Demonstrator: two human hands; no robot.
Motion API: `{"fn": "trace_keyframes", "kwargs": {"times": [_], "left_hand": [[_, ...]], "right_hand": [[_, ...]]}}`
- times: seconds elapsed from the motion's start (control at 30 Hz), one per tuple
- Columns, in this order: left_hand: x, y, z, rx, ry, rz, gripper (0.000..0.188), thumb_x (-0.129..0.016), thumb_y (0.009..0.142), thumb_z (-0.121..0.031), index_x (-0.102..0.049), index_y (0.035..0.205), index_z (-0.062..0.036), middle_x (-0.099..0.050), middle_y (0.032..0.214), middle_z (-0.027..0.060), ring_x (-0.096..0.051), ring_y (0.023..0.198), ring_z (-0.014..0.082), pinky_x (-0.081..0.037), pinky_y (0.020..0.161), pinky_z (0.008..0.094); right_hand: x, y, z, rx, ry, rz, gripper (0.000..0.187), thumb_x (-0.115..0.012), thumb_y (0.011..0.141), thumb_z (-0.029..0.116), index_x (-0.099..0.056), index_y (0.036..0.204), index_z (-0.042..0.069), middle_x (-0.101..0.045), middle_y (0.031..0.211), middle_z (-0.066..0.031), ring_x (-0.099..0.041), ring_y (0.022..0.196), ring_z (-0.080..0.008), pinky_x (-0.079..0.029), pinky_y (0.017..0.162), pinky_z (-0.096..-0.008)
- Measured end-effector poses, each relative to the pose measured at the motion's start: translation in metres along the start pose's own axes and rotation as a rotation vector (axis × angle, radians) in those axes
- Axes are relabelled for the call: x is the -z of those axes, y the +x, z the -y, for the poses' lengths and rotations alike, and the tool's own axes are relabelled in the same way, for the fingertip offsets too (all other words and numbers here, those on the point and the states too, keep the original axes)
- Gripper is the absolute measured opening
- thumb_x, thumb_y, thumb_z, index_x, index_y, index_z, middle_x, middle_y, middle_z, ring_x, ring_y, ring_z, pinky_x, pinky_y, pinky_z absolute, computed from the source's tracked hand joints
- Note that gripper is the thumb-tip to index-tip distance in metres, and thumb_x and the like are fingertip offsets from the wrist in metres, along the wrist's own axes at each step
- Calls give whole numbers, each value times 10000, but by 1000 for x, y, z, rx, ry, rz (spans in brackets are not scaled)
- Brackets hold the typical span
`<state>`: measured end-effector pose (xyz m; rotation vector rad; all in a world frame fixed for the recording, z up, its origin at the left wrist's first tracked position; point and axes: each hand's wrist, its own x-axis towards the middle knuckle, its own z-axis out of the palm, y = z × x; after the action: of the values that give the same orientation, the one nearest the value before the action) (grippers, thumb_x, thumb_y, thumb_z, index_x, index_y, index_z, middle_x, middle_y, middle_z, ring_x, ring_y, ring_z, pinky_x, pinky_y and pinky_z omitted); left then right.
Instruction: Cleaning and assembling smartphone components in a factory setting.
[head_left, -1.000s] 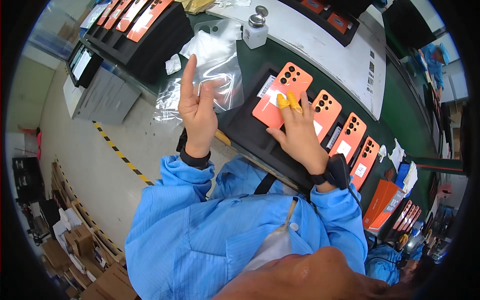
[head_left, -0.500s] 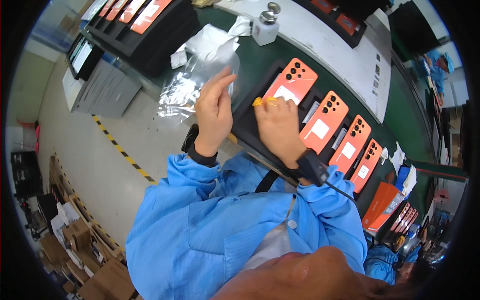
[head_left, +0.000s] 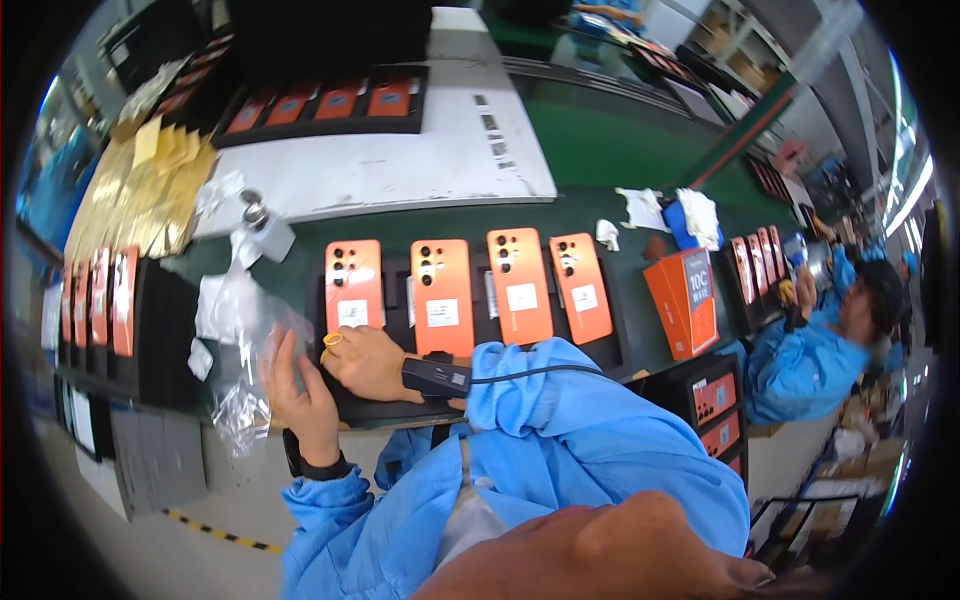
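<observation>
My right hand (head_left: 366,363) is closed, with a yellow finger cover showing. It rests at the lower end of the leftmost orange phone (head_left: 353,275), beside its white label; what the fingertips hold, if anything, is hidden. Left of it my left hand (head_left: 301,396) has its fingers stretched out, alongside a clear plastic bag (head_left: 243,400). Whether it touches the bag I cannot tell. Three more orange phones, the nearest of them one (head_left: 441,285) with a white label, lie camera end away from me in the black tray (head_left: 625,345).
White wipes (head_left: 215,310) and a dispenser bottle (head_left: 268,235) stand behind the bag. At left is a stack of black trays (head_left: 165,330) with phones. An orange box (head_left: 680,305) stands right of my tray. A co-worker (head_left: 810,345) sits farther right.
My view has swung to the right, so the bench now runs across it and more of the right side shows. My right hand stays at the leftmost phone; my left stays by the bag, fingers extended.
</observation>
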<state>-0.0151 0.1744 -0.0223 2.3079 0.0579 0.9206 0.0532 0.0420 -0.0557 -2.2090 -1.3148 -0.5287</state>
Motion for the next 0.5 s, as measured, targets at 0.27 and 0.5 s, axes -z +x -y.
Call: {"fn": "trace_keyframes", "kwargs": {"times": [0.27,0.5], "left_hand": [[-16,-4,5,-78,185,160,620,-649,879,-88,-431,1451,10,-429,1516,211,-378,1406,423,-233,1177,532],[-33,-4,-12,11,398,263,802,-703,866,-177,-298,1542,-27,-291,1610,162,-273,1465,421,-245,1159,574]], "right_hand": [[-2,8,-6,-591,481,-218,108,-556,890,105,-583,911,2,-614,878,-195,-616,859,-402,-496,722,-487],[2,4,-15,-764,643,-216,138,-532,966,125,-528,968,-13,-650,856,-223,-639,769,-436,-495,683,-503]]}}
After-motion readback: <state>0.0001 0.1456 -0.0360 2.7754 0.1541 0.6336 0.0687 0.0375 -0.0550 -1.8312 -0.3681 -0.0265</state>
